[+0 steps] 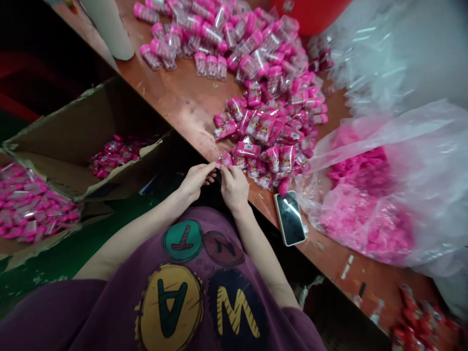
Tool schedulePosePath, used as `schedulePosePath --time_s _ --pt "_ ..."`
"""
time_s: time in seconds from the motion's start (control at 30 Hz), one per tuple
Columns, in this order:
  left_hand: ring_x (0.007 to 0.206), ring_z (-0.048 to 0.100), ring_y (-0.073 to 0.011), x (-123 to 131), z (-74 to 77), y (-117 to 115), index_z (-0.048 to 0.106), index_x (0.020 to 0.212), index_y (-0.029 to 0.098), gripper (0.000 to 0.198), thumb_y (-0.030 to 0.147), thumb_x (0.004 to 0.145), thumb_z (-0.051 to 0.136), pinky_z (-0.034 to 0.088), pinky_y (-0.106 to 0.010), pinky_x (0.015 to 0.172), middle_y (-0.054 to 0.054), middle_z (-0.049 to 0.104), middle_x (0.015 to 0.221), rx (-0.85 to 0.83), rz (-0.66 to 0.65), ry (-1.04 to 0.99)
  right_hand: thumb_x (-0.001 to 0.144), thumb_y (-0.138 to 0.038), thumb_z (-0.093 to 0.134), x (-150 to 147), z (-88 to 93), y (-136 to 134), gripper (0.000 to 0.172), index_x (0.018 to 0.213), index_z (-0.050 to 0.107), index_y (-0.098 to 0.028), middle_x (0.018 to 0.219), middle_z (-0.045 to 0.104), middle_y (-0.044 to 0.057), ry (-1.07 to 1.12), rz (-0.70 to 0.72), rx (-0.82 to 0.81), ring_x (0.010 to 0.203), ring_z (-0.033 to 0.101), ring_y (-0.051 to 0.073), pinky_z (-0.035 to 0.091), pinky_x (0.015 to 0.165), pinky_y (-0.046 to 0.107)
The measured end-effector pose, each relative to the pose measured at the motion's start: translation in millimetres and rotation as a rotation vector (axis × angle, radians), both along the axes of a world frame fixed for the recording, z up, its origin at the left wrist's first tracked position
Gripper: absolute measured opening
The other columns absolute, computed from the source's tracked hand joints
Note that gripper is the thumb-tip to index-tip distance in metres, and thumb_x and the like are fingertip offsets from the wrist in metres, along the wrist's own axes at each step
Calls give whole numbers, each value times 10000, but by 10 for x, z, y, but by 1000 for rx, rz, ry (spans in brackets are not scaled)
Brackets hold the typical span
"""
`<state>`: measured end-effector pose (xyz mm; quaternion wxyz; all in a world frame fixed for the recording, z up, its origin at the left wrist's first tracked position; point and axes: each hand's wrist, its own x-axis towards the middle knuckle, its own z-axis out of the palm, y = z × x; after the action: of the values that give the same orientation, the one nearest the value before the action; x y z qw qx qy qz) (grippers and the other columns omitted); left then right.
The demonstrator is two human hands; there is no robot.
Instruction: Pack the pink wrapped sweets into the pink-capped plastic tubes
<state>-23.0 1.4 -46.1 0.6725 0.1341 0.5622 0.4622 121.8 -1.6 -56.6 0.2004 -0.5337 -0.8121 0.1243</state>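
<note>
At the table's near edge both hands meet on one small pink printed wrapper (224, 159). My left hand (198, 181) pinches its left side between thumb and finger. My right hand (234, 185) grips it from the right, with the fingers curled around and partly hidden. Whether anything is inside the wrapper I cannot tell. Just beyond my hands lies a heap of pink wrapped packets (265, 126). Behind that heap are many small clear bottles with pink caps (212, 66), filled with pale pink pieces.
An open cardboard box (54, 141) with pink packets stands below the table's left side, beside another pile of packets (32, 204). A phone (290, 218) lies at the table edge. Clear bags with pink pieces (369, 209) lie to the right. Red packets (420, 317) sit lower right.
</note>
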Motion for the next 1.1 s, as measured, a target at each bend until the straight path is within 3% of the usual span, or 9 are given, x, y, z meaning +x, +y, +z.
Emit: schedulePosePath --time_s 0.2,0.37,0.47,0.6,0.67,0.73,0.83,0.93,1.1 --pt "528 570 -72 69 23 51 671 690 135 422 498 675 886 358 -210 529 -26 671 659 -16 -15 -35 1039 -269 489 99 26 89 244 952 710 -209 975 662 108 137 0 -11 884 617 221 534 799 358" --pt "517 543 -72 141 -9 59 631 645 146 422 488 697 873 359 -216 533 -14 647 628 -27 38 28 1022 -298 552 276 234 66 215 1022 747 -207 1002 652 102 216 169 -137 928 634 217 549 819 361" --pt "511 544 -74 137 -11 54 634 643 146 447 519 697 874 369 -216 529 -16 641 621 -28 24 29 1014 -295 575 393 442 121 182 998 744 -229 988 677 77 364 79 -148 922 663 201 564 835 362" --pt "423 492 -88 57 104 32 563 529 166 577 643 751 799 341 -238 476 0 519 470 -64 -18 43 987 -321 626 365 672 267 123 969 731 -259 1008 699 81 471 -74 69 949 673 221 575 874 410" --pt "395 461 -90 -7 224 33 559 511 168 637 714 797 716 320 -244 450 -3 477 435 -43 -32 27 982 -312 630 279 706 329 111 974 734 -273 1031 699 92 444 -19 127 978 671 235 573 901 440" --pt "436 496 -95 -78 354 63 646 600 147 638 742 828 664 316 -239 443 -38 567 518 45 -63 -66 988 -302 614 180 678 374 123 995 735 -286 1075 696 103 416 73 114 1025 666 248 570 923 466" --pt "546 549 -93 -194 476 154 714 742 133 510 636 796 779 331 -216 465 -54 648 668 206 -76 -217 1000 -305 579 48 570 441 163 1053 733 -301 1185 684 116 362 204 34 1125 643 268 565 962 499" --pt "543 502 -67 -331 448 247 703 691 117 381 444 714 896 317 -200 475 -30 617 630 240 9 -138 1013 -298 546 -84 474 558 206 1102 731 -299 1231 680 117 287 322 10 1157 632 265 578 960 482" --pt "529 477 -62 -619 248 371 737 684 102 337 392 665 906 307 -208 485 -27 617 598 192 152 -6 1027 -261 517 -408 507 842 249 1109 752 -245 1224 685 144 60 496 57 1104 645 264 580 928 458"
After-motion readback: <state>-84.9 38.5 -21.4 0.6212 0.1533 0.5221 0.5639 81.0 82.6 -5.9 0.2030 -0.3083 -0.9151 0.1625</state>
